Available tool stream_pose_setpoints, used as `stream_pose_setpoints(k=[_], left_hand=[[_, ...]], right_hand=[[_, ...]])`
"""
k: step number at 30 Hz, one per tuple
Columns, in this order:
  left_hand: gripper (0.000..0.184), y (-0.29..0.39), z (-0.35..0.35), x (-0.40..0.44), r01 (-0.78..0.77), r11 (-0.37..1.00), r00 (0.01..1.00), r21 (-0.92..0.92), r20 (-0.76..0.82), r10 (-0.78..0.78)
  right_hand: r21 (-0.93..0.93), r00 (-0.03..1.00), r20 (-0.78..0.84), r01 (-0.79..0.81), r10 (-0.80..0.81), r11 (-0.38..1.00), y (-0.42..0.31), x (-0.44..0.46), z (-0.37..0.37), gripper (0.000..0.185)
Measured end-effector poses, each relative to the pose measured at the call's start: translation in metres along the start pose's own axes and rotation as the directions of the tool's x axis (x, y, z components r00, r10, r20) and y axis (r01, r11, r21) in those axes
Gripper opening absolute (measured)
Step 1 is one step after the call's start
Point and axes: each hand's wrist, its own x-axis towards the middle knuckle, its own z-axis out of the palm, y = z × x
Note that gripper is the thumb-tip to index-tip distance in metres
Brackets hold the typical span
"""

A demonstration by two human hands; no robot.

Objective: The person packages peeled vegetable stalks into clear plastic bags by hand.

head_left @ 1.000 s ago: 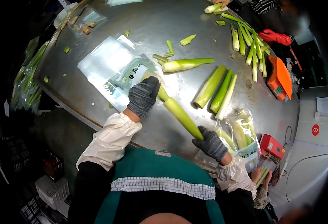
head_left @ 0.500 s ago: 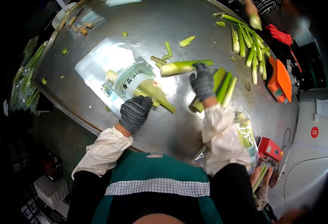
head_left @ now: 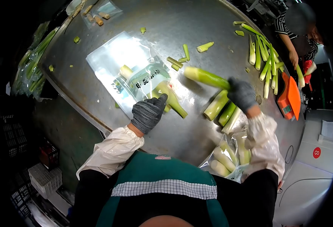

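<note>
Right hand (head_left: 242, 94) has a dark gray knit glove on and is closed around the thin green end of a fat, smooth stalk (head_left: 206, 76), with the pale cut end pointing out to the left. The stalk looks lifted at a slant above the table (head_left: 189, 140), a bit soft from blur. The fingertips are hard to make out, dark on dark.

Left hand (head_left: 148, 113), same ribbed knit, has its fingers curled in, with one stretched out to the bag (head_left: 151, 81). Can't tell if it's pinching the film or just pressing down. The bag is clear, crinkly plastic with a pale green printed band, and the stalks inside (head_left: 176, 104) poke out of the lower right end. The band hides their middles. It's lying on a stack of flat bags (head_left: 106, 56), and glare wipes out a lot of detail there.

Three loose stalks (head_left: 216, 106) sit side by side below the right hand, upper ends partly covered by it. The packed bags (head_left: 223, 159) near the table's front edge are shiny, partly cut off by the right sleeve (head_left: 265, 140).

Room-wise, a stretch of scuffed gray metal runs between the left hand and the packed bags, with more beyond the scraps (head_left: 205, 47). The table edge passes close by the left sleeve (head_left: 111, 149). The orange scale (head_left: 289, 96) is over by the right rim.
</note>
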Motion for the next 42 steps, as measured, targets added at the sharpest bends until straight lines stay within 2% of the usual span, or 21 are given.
stream_pose_setpoints(k=[2,4,6,8,9,10,11,12,15,18,20,21,23,24,26,28,30,32,35,38,42], left_hand=[[0.026,0.000,0.000,0.004,0.051,0.997,0.997,-0.052,-0.050,-0.054],[0.025,0.002,0.001,0.008,0.056,0.997,0.996,-0.062,-0.065,-0.060],[0.024,0.002,0.005,0.012,0.012,0.998,0.991,-0.069,-0.135,-0.022],[0.024,0.003,0.009,0.014,0.002,0.998,0.989,-0.065,-0.148,-0.012],[0.024,0.004,0.008,0.015,0.006,0.999,0.986,-0.053,-0.164,-0.015],[0.023,0.005,0.006,0.016,0.013,0.999,0.983,-0.037,-0.182,-0.019],[0.022,0.006,0.004,0.016,0.016,1.000,0.988,-0.019,-0.151,-0.019],[0.022,0.007,0.001,0.016,0.013,1.000,0.988,-0.013,-0.154,-0.015],[0.024,0.010,-0.008,0.014,0.004,1.000,0.997,0.021,-0.072,-0.002],[0.024,0.003,-0.014,0.010,-0.001,0.999,0.991,0.036,-0.134,0.006],[0.028,-0.004,-0.013,-0.001,0.058,0.998,0.990,-0.004,-0.130,-0.058],[0.030,-0.006,-0.011,-0.008,0.130,0.991,0.972,-0.033,-0.193,-0.134],[0.041,-0.008,-0.007,-0.024,0.278,0.953,0.924,-0.116,-0.240,-0.299],[0.041,-0.007,-0.003,-0.033,0.277,0.953,0.924,-0.119,-0.239,-0.298],[0.041,-0.004,0.003,-0.048,0.485,0.871,0.864,-0.073,-0.109,-0.491],[0.038,-0.002,0.001,-0.054,0.674,0.729,0.738,-0.118,0.129,-0.662],[0.031,-0.005,0.008,-0.054,0.665,0.738,0.747,-0.110,0.084,-0.660],[0.024,-0.009,0.011,-0.055,0.558,0.789,0.807,-0.258,-0.049,-0.588],[0.016,-0.016,0.006,-0.043,0.430,0.818,0.835,-0.382,-0.175,-0.521],[0.012,-0.014,-0.012,-0.026,0.398,0.823,0.834,-0.405,-0.214,-0.509],[0.013,-0.021,-0.013,-0.022,0.332,0.851,0.864,-0.407,-0.232,-0.448]], right_hand=[[0.244,0.988,0.152,-0.075,0.038,0.967,0.024,-0.040,0.005,0.038],[0.542,0.907,0.403,-0.127,-0.124,0.831,0.038,-0.074,0.011,0.047],[0.546,0.846,0.517,-0.210,-0.129,0.811,0.010,-0.094,0.009,0.048],[0.546,0.893,0.406,-0.068,-0.193,0.835,-0.012,-0.099,0.027,0.041],[0.543,0.830,0.529,-0.172,-0.176,0.822,-0.030,-0.088,0.021,0.041],[0.539,0.885,0.411,-0.043,-0.218,0.841,-0.040,-0.082,0.037,0.040],[0.603,0.921,0.347,-0.074,-0.178,0.794,-0.055,-0.074,0.051,0.037],[0.667,0.872,0.464,-0.229,-0.154,0.709,-0.076,-0.057,0.047,0.036],[0.911,0.984,0.122,-0.058,-0.133,0.408,-0.123,-0.018,0.070,0.036],[0.869,0.977,-0.080,0.164,-0.195,0.466,-0.144,0.004,0.086,0.024],[0.753,0.981,-0.112,0.187,-0.157,0.631,-0.140,-0.003,0.067,0.020],[0.631,0.997,-0.074,0.068,-0.027,0.773,-0.134,-0.002,0.066,0.018],[0.492,0.994,-0.101,0.005,0.051,0.871,-0.123,-0.006,0.062,0.033],[0.434,0.991,-0.118,-0.009,0.066,0.901,-0.121,-0.007,0.062,0.041],[0.415,0.997,0.074,-0.020,-0.012,0.910,-0.124,-0.003,0.075,0.056],[0.441,0.996,0.009,0.075,-0.088,0.894,-0.124,0.016,0.137,0.049],[0.790,0.935,0.353,-0.301,0.005,0.534,-0.131,0.020,0.102,0.041],[0.712,0.965,0.252,-0.239,0.077,0.661,-0.141,0.025,0.099,0.035],[0.649,0.987,0.155,-0.068,-0.044,0.757,-0.147,0.039,0.119,0.030],[0.787,0.935,0.354,-0.276,-0.037,0.552,-0.152,0.040,0.112,0.028],[0.876,0.962,0.241,-0.159,-0.128,0.455,-0.157,0.033,0.114,0.029]])
